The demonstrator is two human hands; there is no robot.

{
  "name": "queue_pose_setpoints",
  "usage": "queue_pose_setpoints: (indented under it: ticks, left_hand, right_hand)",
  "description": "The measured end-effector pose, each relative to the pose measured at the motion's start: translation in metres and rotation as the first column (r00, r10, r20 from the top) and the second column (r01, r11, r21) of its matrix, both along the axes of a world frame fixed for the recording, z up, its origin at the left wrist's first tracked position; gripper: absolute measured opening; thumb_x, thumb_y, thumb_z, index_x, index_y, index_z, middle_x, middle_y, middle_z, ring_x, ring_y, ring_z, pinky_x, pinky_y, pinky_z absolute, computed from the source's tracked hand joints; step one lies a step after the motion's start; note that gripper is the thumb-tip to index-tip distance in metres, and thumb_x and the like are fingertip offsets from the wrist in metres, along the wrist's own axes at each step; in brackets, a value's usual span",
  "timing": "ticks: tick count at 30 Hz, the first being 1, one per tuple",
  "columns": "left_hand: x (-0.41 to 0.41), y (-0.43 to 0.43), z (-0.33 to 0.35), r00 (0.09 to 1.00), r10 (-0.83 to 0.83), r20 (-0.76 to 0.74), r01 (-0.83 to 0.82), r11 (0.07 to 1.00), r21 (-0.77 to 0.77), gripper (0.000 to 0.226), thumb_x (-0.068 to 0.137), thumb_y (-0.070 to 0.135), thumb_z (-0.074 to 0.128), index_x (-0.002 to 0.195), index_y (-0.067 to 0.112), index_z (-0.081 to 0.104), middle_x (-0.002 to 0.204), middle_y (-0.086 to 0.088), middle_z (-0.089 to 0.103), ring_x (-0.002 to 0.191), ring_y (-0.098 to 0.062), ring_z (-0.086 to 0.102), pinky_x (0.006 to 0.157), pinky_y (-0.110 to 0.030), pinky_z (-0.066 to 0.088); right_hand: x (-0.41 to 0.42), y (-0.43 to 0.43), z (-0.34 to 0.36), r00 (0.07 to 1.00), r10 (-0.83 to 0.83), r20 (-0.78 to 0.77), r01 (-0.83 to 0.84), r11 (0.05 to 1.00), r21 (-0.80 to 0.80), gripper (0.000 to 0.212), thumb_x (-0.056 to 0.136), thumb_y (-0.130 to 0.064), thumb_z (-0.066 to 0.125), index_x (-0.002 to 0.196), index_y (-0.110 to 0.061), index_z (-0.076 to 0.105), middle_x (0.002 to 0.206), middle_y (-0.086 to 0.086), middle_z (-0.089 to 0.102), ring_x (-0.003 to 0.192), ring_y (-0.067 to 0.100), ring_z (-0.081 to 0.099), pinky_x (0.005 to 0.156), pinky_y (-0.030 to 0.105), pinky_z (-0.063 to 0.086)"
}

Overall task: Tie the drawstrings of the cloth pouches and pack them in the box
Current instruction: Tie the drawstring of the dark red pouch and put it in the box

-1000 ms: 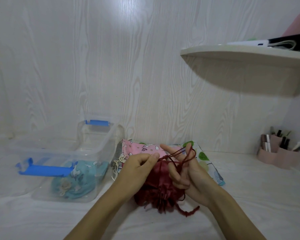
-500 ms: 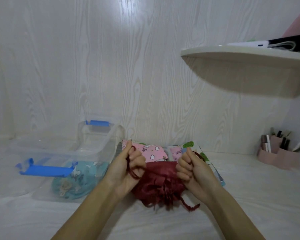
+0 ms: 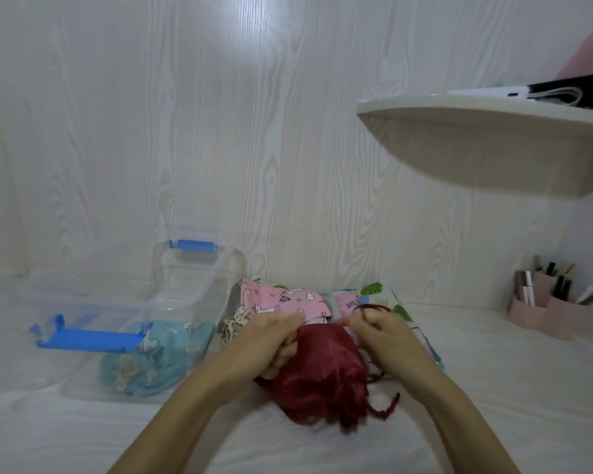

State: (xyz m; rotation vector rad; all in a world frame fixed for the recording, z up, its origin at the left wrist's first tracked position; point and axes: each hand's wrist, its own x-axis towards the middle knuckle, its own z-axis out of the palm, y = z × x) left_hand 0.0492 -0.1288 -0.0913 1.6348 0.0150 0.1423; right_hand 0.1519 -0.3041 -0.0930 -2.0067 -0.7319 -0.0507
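Observation:
A dark red satin pouch (image 3: 322,371) lies on the white surface between my hands, its gathered mouth towards me. My left hand (image 3: 271,340) grips the pouch's left side, fingers curled into the cloth. My right hand (image 3: 377,333) pinches the red drawstring (image 3: 367,307), which loops over its fingers; a loose cord end (image 3: 387,405) trails at the right. Behind lie a pink printed pouch (image 3: 281,299) and a leaf-print pouch (image 3: 391,302). The clear plastic box (image 3: 83,302) with blue latches stands at the left, holding a tied teal pouch (image 3: 151,357).
A white shelf (image 3: 476,131) juts out from the wall at the upper right, above the surface. A pink organiser (image 3: 555,316) with cosmetics stands at the far right. A beige cord bundle (image 3: 233,323) lies between the box and the pouches.
Earlier my hands pulled the cords apart in fists; now they have come back in, the left onto the pouch's side, the right holding a cord loop above it.

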Motion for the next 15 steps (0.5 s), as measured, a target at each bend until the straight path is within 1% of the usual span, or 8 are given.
queue_pose_setpoints:
  ticks: [1,4,6,8,11,12,14,15]
  left_hand:
    - [-0.001,-0.003,0.002,0.997,-0.061,0.043,0.062,0.998,-0.024,0.039,0.099,0.030,0.046,0.062,0.018,0.041,0.052,0.002,0.039,0.042,-0.006,0.025,0.036,-0.013,0.019]
    - [0.000,-0.009,0.009,0.962,-0.214,0.170,0.225,0.973,-0.046,0.024,0.090,0.026,0.053,0.075,0.009,0.058,0.064,-0.007,0.057,0.050,-0.010,0.046,0.044,-0.018,0.034]
    - [0.005,-0.012,0.014,0.960,-0.214,0.183,0.220,0.975,-0.014,0.021,0.092,0.020,0.053,0.083,0.005,0.064,0.075,-0.012,0.065,0.062,-0.014,0.058,0.057,-0.022,0.044]
    - [0.015,-0.015,0.019,0.969,-0.176,0.173,0.182,0.983,-0.016,0.019,0.096,0.012,0.051,0.095,0.004,0.068,0.088,-0.012,0.070,0.075,-0.014,0.063,0.069,-0.022,0.049]
    - [0.030,-0.021,0.022,0.985,-0.129,0.119,0.124,0.991,0.046,0.022,0.096,0.017,0.053,0.109,0.010,0.069,0.107,-0.008,0.072,0.091,-0.014,0.065,0.084,-0.029,0.049]
    - [0.033,-0.022,0.021,0.987,-0.134,0.083,0.129,0.989,0.070,0.024,0.096,0.023,0.053,0.109,0.010,0.068,0.111,-0.010,0.071,0.093,-0.017,0.064,0.089,-0.034,0.048]
    - [0.036,-0.024,0.015,0.992,-0.128,0.022,0.125,0.987,0.105,0.034,0.095,0.038,0.052,0.108,0.008,0.063,0.112,-0.014,0.069,0.090,-0.021,0.061,0.091,-0.039,0.047]
    - [0.036,-0.024,0.012,0.995,-0.097,0.005,0.095,0.985,0.142,0.038,0.094,0.047,0.049,0.105,0.012,0.058,0.107,-0.010,0.071,0.086,-0.019,0.062,0.087,-0.036,0.048]
  right_hand:
    - [-0.004,0.004,-0.001,0.997,0.059,0.055,-0.056,0.997,-0.059,0.031,0.093,-0.022,0.062,0.071,0.000,0.067,0.058,-0.002,0.047,0.052,0.004,0.039,0.052,0.019,0.033]
    - [-0.018,0.015,-0.009,0.944,0.326,-0.049,-0.326,0.903,-0.281,0.008,0.088,-0.022,0.068,0.080,-0.022,0.070,0.071,-0.017,0.065,0.067,-0.006,0.057,0.068,0.014,0.045]
    - [-0.023,0.018,-0.013,0.945,0.328,-0.019,-0.306,0.859,-0.411,0.011,0.083,-0.018,0.067,0.080,-0.028,0.062,0.077,-0.011,0.066,0.071,-0.002,0.058,0.072,0.022,0.049]
    - [-0.029,0.018,-0.009,0.917,0.384,-0.107,-0.396,0.840,-0.372,0.017,0.079,-0.012,0.058,0.075,-0.027,0.063,0.068,-0.006,0.059,0.061,0.009,0.051,0.064,0.037,0.044]
    - [-0.036,0.014,0.000,0.835,0.451,-0.316,-0.510,0.850,-0.134,0.026,0.077,-0.015,0.052,0.077,-0.033,0.071,0.063,-0.014,0.057,0.060,0.003,0.046,0.061,0.020,0.039]
    - [-0.038,0.014,0.002,0.829,0.441,-0.344,-0.495,0.865,-0.085,0.020,0.082,-0.022,0.054,0.071,-0.032,0.067,0.060,-0.014,0.055,0.058,0.004,0.044,0.058,0.019,0.036]
    - [-0.035,0.013,-0.001,0.835,0.404,-0.374,-0.449,0.893,-0.037,0.037,0.095,-0.036,0.053,0.058,-0.028,0.052,0.053,-0.010,0.044,0.050,0.007,0.032,0.051,0.021,0.025]
    - [-0.033,0.012,-0.002,0.844,0.383,-0.375,-0.425,0.905,-0.032,0.043,0.098,-0.040,0.048,0.059,-0.024,0.048,0.052,-0.009,0.042,0.048,0.007,0.028,0.049,0.020,0.022]
